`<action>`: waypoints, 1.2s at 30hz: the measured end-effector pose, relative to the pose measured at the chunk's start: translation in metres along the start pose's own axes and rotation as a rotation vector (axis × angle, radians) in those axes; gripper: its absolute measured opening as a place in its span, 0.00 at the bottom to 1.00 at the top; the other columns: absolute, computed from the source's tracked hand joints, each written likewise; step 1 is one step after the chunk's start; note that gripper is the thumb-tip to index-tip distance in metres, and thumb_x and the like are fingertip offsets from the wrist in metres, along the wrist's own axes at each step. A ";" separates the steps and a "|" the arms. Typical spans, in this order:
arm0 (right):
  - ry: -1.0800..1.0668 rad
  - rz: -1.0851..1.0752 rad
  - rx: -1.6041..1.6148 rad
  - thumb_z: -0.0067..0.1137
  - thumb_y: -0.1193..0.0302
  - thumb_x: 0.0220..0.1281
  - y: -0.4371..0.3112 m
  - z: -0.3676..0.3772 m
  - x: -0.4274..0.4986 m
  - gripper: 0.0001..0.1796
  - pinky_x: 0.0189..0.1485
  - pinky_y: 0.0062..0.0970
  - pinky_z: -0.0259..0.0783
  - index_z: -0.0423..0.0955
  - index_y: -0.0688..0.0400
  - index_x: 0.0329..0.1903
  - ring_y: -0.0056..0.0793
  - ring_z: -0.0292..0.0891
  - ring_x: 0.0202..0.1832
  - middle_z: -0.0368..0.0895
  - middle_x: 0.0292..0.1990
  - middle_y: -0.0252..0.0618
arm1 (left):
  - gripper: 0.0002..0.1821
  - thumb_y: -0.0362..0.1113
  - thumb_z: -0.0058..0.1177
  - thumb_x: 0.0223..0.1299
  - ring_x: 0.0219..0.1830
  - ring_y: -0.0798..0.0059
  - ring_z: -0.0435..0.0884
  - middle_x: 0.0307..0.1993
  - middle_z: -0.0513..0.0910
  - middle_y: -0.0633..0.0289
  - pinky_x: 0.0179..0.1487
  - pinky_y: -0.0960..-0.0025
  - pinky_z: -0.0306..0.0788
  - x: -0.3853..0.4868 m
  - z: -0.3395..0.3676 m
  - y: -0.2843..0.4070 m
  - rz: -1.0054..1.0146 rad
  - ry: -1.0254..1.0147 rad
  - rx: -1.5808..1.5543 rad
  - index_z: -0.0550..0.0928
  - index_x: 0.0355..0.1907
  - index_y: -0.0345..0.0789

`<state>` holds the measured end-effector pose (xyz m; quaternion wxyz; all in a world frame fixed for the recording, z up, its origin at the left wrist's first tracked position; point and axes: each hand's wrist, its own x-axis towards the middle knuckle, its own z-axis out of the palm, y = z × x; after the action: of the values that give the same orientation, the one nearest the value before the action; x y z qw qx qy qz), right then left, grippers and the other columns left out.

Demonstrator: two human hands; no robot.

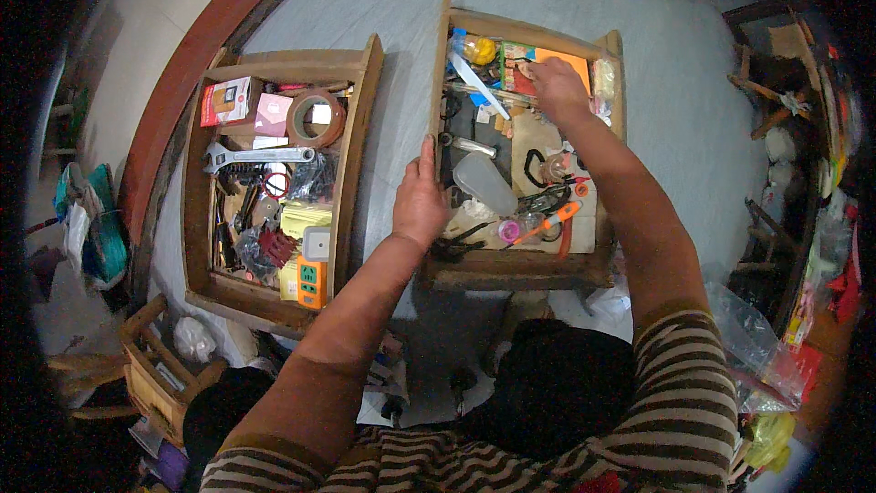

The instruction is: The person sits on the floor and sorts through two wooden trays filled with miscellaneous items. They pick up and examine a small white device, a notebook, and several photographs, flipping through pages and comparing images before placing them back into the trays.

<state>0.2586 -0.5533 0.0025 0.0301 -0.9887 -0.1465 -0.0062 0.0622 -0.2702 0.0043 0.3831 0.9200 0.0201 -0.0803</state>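
Observation:
A wooden drawer [520, 267] full of small items sits on the grey floor, slightly right of centre. My left hand [421, 202] holds its left wall, one finger stretched along the top edge. Over the far end, my right hand [561, 85] reaches in with curled fingers beside a green-and-red packet [510, 72] and an orange sheet [564, 61]; its fingertips are too blurred to show whether they pinch something. Near it lie a white strip [479, 85] and a yellow-capped container [482, 50]. Closer in are a translucent plastic case [486, 183] and an orange-handled screwdriver [558, 217].
On the left, a second wooden drawer [352, 192] holds an adjustable wrench [263, 156], a tape roll [298, 116], a boxed item [226, 101] and an orange socket adapter [311, 282]. A wooden stool [154, 383] stands lower left. Clear plastic bags [753, 349] lie at right.

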 end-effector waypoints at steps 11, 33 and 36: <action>-0.275 -0.247 -0.619 0.52 0.69 0.66 -0.052 0.001 0.058 0.19 0.67 0.45 0.60 0.81 0.45 0.57 0.40 0.65 0.68 0.71 0.65 0.43 | 0.52 0.25 0.59 0.52 0.49 0.40 0.79 0.56 0.73 0.41 0.52 0.47 0.75 0.001 0.001 -0.004 0.029 0.014 -0.035 0.50 0.79 0.42; -0.111 -0.550 -0.495 0.52 0.72 0.60 0.013 -0.139 -0.081 0.10 0.54 0.41 0.68 0.78 0.57 0.43 0.39 0.74 0.48 0.75 0.43 0.39 | 0.48 0.28 0.56 0.58 0.49 0.41 0.81 0.55 0.75 0.42 0.53 0.48 0.77 0.000 -0.002 0.004 -0.055 -0.020 0.028 0.51 0.80 0.46; -0.070 -0.583 -0.424 0.54 0.71 0.57 0.017 -0.134 -0.116 0.08 0.52 0.39 0.68 0.78 0.56 0.39 0.38 0.74 0.47 0.75 0.40 0.39 | 0.47 0.29 0.56 0.58 0.48 0.40 0.81 0.55 0.75 0.41 0.53 0.47 0.76 -0.001 -0.001 0.004 -0.051 -0.007 0.028 0.50 0.80 0.46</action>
<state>0.1519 -0.6109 0.1331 -0.1839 -0.8892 -0.4188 -0.0107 0.0617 -0.2725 0.0079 0.3681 0.9242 0.0408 -0.0936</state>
